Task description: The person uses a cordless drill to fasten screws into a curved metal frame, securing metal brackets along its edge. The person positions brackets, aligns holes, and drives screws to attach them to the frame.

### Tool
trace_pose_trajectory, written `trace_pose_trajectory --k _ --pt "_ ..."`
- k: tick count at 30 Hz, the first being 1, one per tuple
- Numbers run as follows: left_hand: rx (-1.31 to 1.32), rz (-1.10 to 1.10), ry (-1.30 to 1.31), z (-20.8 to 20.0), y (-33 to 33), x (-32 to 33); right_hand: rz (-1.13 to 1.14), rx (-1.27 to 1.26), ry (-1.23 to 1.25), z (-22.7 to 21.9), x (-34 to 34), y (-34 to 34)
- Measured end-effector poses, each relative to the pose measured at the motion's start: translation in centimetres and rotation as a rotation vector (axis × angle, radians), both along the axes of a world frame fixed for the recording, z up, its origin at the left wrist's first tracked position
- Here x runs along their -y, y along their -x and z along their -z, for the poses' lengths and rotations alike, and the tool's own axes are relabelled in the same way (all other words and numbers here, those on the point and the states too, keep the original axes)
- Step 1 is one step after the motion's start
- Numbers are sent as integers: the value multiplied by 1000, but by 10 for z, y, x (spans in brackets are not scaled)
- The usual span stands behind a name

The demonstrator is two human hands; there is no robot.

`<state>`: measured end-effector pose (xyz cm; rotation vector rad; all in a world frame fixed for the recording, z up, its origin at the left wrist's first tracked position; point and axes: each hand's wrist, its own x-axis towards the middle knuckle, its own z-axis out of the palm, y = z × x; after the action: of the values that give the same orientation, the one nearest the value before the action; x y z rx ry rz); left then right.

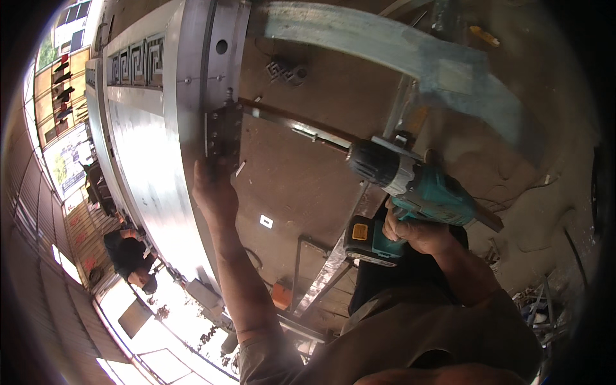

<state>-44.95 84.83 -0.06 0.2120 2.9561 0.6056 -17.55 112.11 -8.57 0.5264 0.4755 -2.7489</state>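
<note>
My right hand (420, 236) is wrapped round the handle of a teal and black cordless drill (420, 192). Its black chuck points left toward a tall metal door (144, 135), and a dark battery pack (369, 240) sits at the handle's base. Whether a bit is in the chuck is hard to make out against the bar behind it. At the door's edge, my left hand (215, 196) is closed on the lower end of a dark hinge (224, 131) with several holes, lying against the silver edge. Some of that hand's fingers are in shadow.
A pale curved strip (346, 32) crosses the top. Metal bars (327, 276) and an orange object (281, 295) lie below the drill. A dark ornamental piece (285, 72) and a small white piece (265, 221) lie on the brown floor. Another person (128, 253) bends over at the left.
</note>
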Motion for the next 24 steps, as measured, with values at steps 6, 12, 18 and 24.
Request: trace_pose_trajectory --k 6,12,18,24 --pt "-394 59 226 21 13 23 -94 -95 -86 35 44 27" --pt "-689 39 338 47 1 18 -52 -255 -451 52 68 65" --pt "-988 144 542 59 4 27 69 -269 -422 59 107 104" --pt "-1011 103 460 68 6 35 26 -280 -426 72 122 125"
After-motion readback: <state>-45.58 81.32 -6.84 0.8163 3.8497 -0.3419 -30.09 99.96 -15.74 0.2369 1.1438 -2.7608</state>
